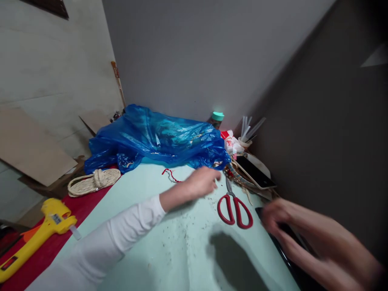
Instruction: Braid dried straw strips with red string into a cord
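Observation:
My left hand (206,181) reaches over the pale green table cover (169,250), its fingers curled near the tips of the red-handled scissors (235,210). Whatever those fingers hold, if anything, is too small to make out. At the right, my right hand (274,214) is smeared by motion above a dark flat object (281,250), and its fingers are not distinct. A red and grey string (171,174) lies behind my left forearm. Beyond it spreads a crumpled blue plastic bag (163,135).
A yellow glue gun (51,226) and a bundle of braided cord (94,182) lie at the left on red cloth. At the back right are a phone (256,171) on a basket, a cup of clear sticks (245,142) and a green-capped container (217,117). Walls stand behind.

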Available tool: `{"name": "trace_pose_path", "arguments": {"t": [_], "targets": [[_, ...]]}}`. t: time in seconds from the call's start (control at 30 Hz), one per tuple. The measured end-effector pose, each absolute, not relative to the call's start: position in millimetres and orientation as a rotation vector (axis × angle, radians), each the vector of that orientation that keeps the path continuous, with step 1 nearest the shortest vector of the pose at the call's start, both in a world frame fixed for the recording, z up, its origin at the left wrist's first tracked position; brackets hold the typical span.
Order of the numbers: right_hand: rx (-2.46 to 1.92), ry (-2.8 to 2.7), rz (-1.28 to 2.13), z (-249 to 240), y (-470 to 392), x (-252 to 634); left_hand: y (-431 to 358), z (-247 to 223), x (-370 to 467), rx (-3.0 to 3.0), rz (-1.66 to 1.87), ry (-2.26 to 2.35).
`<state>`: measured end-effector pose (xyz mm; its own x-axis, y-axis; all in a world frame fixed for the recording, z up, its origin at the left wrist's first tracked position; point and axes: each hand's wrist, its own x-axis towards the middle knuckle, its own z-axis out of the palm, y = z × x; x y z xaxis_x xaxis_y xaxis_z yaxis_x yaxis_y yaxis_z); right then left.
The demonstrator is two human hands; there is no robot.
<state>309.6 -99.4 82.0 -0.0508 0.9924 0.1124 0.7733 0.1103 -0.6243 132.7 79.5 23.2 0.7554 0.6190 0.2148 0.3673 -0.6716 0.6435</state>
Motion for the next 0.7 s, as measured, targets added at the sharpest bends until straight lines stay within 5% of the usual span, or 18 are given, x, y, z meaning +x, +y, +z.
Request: {"name": "trace_pose_path", "arguments": {"t": [0.1, 0.23, 0.7], "targets": [[-1.565, -1.970, 0.566, 89, -46, 285, 119, 37, 110, 2.428, 0.649, 1.122], [-1.494, -2.093, 0.505, 83, 29, 262, 150, 39, 89, 2.524, 0.261, 1.572], [-1.414, -2.829, 0.242, 13, 63, 243, 168, 7, 75, 2.559, 0.120, 1.609]]}}
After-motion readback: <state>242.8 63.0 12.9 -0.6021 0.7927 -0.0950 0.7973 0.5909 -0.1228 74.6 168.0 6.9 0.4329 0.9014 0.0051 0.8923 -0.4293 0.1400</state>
